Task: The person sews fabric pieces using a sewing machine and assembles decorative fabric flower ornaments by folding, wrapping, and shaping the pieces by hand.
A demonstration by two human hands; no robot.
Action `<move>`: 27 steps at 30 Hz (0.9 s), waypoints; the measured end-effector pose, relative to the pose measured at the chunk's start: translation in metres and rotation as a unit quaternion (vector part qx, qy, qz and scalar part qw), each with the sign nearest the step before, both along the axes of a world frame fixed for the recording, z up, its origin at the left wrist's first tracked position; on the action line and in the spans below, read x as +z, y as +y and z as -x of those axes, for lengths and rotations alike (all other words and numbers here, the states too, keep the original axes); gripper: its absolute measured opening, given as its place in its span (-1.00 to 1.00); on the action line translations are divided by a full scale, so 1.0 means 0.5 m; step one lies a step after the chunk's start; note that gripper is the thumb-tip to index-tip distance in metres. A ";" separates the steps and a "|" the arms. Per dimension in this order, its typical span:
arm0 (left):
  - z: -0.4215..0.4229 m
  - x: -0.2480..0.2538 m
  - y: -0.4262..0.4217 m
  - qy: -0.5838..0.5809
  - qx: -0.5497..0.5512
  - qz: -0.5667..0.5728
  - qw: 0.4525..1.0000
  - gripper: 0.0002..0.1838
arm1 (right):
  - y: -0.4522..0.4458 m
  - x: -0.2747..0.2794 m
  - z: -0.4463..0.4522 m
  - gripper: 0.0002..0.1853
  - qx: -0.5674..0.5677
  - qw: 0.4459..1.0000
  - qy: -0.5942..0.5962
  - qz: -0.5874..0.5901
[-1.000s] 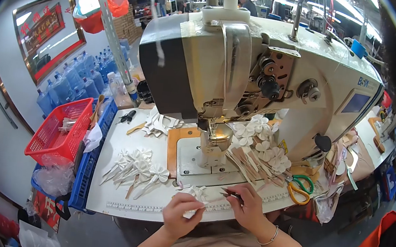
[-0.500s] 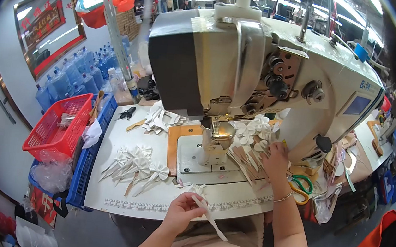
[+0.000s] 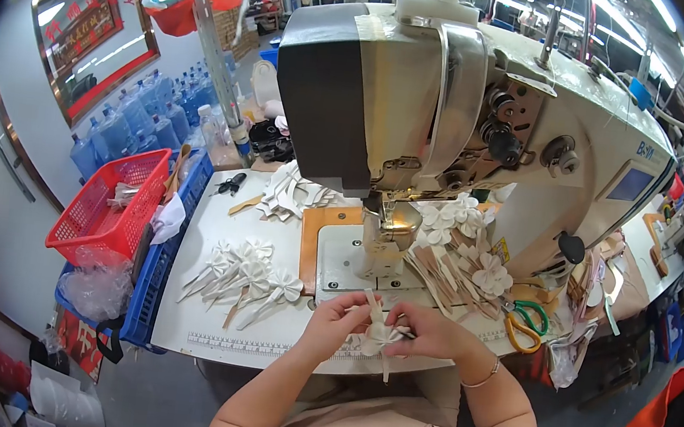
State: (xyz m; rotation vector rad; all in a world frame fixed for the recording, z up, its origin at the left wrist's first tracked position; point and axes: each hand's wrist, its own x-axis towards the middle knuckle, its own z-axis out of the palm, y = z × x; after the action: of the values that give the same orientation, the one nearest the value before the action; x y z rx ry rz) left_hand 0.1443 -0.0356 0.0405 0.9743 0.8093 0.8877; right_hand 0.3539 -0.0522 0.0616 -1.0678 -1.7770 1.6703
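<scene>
Close together in front of the sewing machine (image 3: 382,264), my two hands meet over the table's front edge. My left hand (image 3: 336,323) is closed on a pale narrow strip (image 3: 375,307). My right hand (image 3: 431,335) pinches a white petalled flower (image 3: 379,339), which lies against the strip. A small dark piece shows by the right fingertips; I cannot make out what it is. To the left, a pile of white flowers with strip stems (image 3: 248,274) lies on the table. Right of the machine post are loose beige strips (image 3: 440,274) and more white flowers (image 3: 492,275).
Green and orange-handled scissors (image 3: 526,325) lie right of my right hand. White cut pieces (image 3: 294,192) and a small black tool (image 3: 229,184) are at the back left. A red basket (image 3: 113,214) sits on a blue crate (image 3: 145,301). A ruler strip (image 3: 249,345) runs along the front edge.
My right hand has come from the strips beside the machine to my left hand, bringing a white flower. My left hand has risen slightly with its strip. The view has shifted a little.
</scene>
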 end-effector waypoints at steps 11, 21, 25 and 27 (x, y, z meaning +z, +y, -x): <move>0.005 -0.010 -0.025 0.055 -0.051 -0.156 0.985 -0.54 | -0.005 -0.005 0.011 -0.62 -0.120 0.987 0.108 -0.013; 0.005 -0.003 -0.035 0.198 -0.005 -0.363 0.910 -0.59 | -0.023 -0.017 0.042 -0.80 -0.249 0.959 0.133 0.035; -0.017 -0.021 -0.053 0.111 0.090 -0.394 0.908 -0.63 | -0.026 -0.024 0.062 -0.84 -0.302 0.943 0.136 0.010; -0.023 -0.060 -0.051 0.092 0.116 -0.346 0.926 -0.66 | -0.028 -0.024 0.076 -0.85 -0.308 0.941 0.140 0.005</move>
State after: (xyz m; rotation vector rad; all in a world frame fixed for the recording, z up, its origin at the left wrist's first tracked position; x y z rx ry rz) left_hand 0.1558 -0.0611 0.0108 1.6212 0.7908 1.3482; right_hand 0.3161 -0.0664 0.0498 -1.1666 -1.0988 1.3504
